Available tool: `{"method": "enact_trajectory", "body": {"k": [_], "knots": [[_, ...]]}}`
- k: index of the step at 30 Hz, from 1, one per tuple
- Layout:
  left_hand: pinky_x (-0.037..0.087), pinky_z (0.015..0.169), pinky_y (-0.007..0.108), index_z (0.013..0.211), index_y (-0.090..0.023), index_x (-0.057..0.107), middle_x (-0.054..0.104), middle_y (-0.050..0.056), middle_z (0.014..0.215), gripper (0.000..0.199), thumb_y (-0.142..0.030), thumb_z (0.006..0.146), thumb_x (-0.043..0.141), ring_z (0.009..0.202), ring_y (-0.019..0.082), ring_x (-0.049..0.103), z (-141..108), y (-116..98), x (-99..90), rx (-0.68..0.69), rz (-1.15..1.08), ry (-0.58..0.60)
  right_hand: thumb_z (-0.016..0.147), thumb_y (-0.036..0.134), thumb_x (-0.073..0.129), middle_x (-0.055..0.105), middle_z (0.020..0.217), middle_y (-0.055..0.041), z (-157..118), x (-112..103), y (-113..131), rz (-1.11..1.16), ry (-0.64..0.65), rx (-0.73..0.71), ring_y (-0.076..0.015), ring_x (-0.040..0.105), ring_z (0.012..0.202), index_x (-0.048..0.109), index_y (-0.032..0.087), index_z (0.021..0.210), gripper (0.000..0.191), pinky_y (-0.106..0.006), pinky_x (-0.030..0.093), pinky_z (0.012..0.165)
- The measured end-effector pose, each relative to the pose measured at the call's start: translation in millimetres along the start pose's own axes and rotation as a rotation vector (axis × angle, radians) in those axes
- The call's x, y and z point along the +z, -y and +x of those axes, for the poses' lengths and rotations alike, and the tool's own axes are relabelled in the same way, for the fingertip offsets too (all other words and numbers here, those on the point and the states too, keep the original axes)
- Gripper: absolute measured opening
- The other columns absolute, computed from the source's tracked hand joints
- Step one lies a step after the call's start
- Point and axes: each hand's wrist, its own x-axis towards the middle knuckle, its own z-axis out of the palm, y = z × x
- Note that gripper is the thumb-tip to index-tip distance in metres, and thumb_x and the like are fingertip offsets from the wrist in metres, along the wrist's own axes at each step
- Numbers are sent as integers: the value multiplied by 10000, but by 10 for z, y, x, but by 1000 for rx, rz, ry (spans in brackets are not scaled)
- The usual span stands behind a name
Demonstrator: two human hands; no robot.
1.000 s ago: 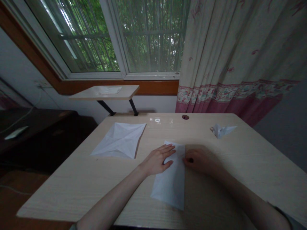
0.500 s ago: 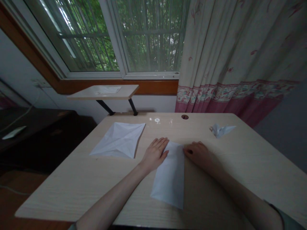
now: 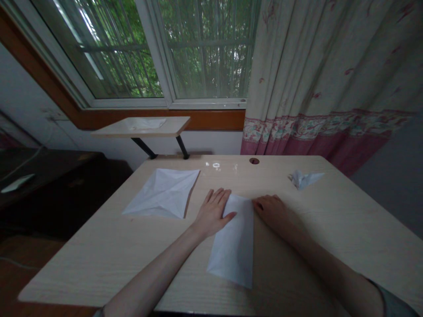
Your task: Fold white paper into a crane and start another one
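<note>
- Pale wood desk (image 3: 99, 268) beneath both hands: left hand (image 3: 211, 214) open, fingers spread, thumb on the paper; right hand (image 3: 272, 211) loosely curled, fingertips at the paper's edge, not gripping.
- Folded white paper (image 3: 236, 242) lies flat between them, at six o'clock.
- Creased paper square (image 3: 161, 193) at ten o'clock; folded paper figure (image 3: 304, 179) at two o'clock.
- Window (image 3: 205, 53) and pink-hemmed curtain (image 3: 313, 88) beyond the desk.
</note>
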Motion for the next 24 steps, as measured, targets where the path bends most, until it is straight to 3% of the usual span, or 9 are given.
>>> {"method": "enact_trajectory", "body": {"k": [15,24], "knots": [[216,1188,570,1444,-199,406,535,139,1373,672,-490,891,652,1345,317,442,-9,47,40,-7,15,-144,986,223,463,731,795,-68,-92,-29,79,-44,-248,-148,-213,654,756,697,185,791,307,-366,374,783],[277,1166,562,1405,-183,441,535,151,1350,640,-402,867,709,1307,325,474,15,100,-16,-107,82,-235,963,184,465,717,815,-68,-100,-37,70,-28,-276,-203,-215,642,779,675,188,802,264,-367,406,793]]}}
